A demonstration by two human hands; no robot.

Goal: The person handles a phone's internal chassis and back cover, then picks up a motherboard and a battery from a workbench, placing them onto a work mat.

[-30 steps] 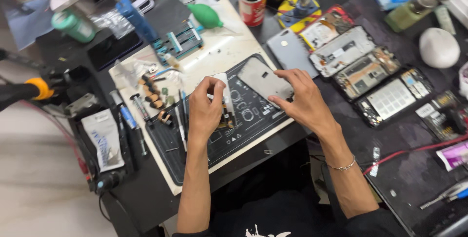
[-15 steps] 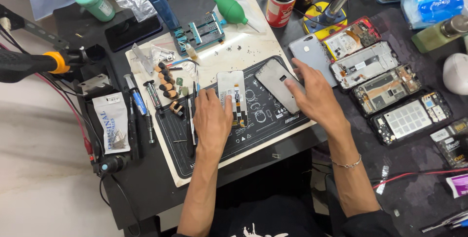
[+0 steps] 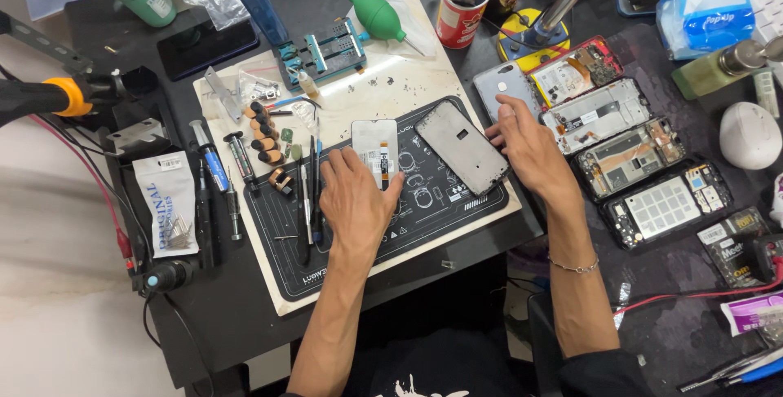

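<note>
A white phone screen panel [image 3: 375,152] lies flat on a black work mat [image 3: 457,209], near the middle of the bench. The left hand [image 3: 355,201] rests palm down on the mat just near of it, fingers spread loosely and open, with the thumb tip touching the panel's near right edge; it grips nothing. Just right of the panel lies a grey phone frame [image 3: 462,146], tilted on the mat. The right hand [image 3: 526,144] lies beside the frame's right edge, fingers stretched out flat and open, the fingertips touching or nearly touching the frame, which of the two cannot be told.

The black mat sits on a larger cream mat [image 3: 391,87] dotted with small screws. Tweezers and thin tools [image 3: 310,193] lie along the black mat's left side, with a row of small brown rolls [image 3: 265,132] beyond them. At the far edge stand a blue clamp jig [image 3: 322,50], a green air blower [image 3: 378,16] and a red tin of tools [image 3: 461,13].

To the right, four opened phones [image 3: 632,152] lie in a slanting row on the dark bench [image 3: 677,323]. On the left a soldering iron with an orange collar [image 3: 57,95] sticks in, over a pale floor [image 3: 57,315].
</note>
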